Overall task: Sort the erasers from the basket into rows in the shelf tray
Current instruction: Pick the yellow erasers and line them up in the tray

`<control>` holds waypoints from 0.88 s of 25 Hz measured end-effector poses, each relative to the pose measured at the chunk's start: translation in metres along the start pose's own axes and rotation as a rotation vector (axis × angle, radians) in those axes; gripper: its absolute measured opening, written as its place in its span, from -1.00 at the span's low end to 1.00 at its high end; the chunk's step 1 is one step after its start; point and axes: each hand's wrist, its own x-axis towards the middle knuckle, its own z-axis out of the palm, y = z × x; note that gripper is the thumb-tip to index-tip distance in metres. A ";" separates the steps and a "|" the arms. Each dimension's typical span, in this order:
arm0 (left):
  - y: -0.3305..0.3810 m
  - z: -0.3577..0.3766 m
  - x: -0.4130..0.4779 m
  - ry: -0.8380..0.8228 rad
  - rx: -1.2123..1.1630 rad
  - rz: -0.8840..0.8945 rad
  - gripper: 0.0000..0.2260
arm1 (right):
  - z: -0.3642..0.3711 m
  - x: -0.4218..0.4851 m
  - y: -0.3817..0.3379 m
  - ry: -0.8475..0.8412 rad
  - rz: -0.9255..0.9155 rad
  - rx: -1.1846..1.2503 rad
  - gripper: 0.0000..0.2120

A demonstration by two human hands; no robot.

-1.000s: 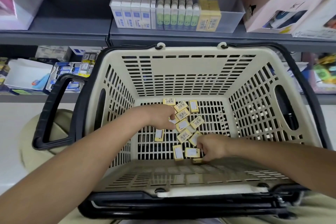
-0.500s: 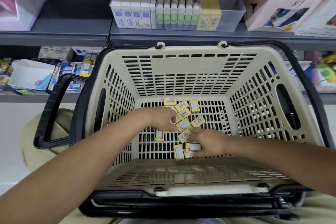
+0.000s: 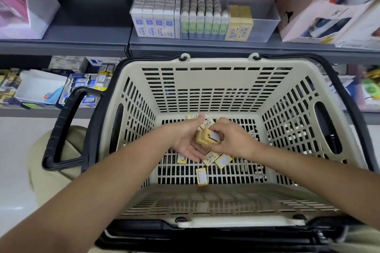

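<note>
Shop aisle: grey shelf [image 3: 82,35] across the top, crowded with boxed stationery. On it, straight ahead, a clear shelf tray [image 3: 269,26], filled from its left with upright rows of white-and-blue and green-faced erasers, then a yellow row [image 3: 239,24]; bare at its right end. Below and nearer, a cream slatted basket [image 3: 216,63] with black handles, just under the shelf edge.

Inside, above the far half of the basket floor, both hands meeting. Left hand [image 3: 185,144] palm-up, fingers straight and relaxed, thumb raised, cradling rather than gripping. Right hand [image 3: 234,139] curled, pinching a small clutch of yellow erasers [image 3: 206,137] against that palm, one white label facing the camera. Beneath, loose erasers [image 3: 202,176] lying flat on the slats, long axes every which way, one apart toward the near wall.

By the look of it, gathering a handful before lifting out. Next move probably up and forward over the far rim, slightly rightward to the bare side beside the yellow row. Right hand nearer that gap, and holding. Worth squaring the clutch first, long axes upright like the shelved ones; otherwise some risk of dropping one.
</note>
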 end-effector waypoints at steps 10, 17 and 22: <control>-0.017 -0.013 0.032 -0.058 -0.275 0.111 -0.75 | 0.002 -0.014 0.044 -0.267 0.216 -0.234 -0.53; -0.024 -0.012 0.047 -0.003 -0.321 0.095 -0.70 | 0.049 -0.020 0.036 -0.297 0.356 -0.285 -0.43; -0.027 -0.025 0.051 0.078 -0.420 0.106 -0.80 | 0.054 -0.011 0.023 -0.184 0.380 -0.194 -0.50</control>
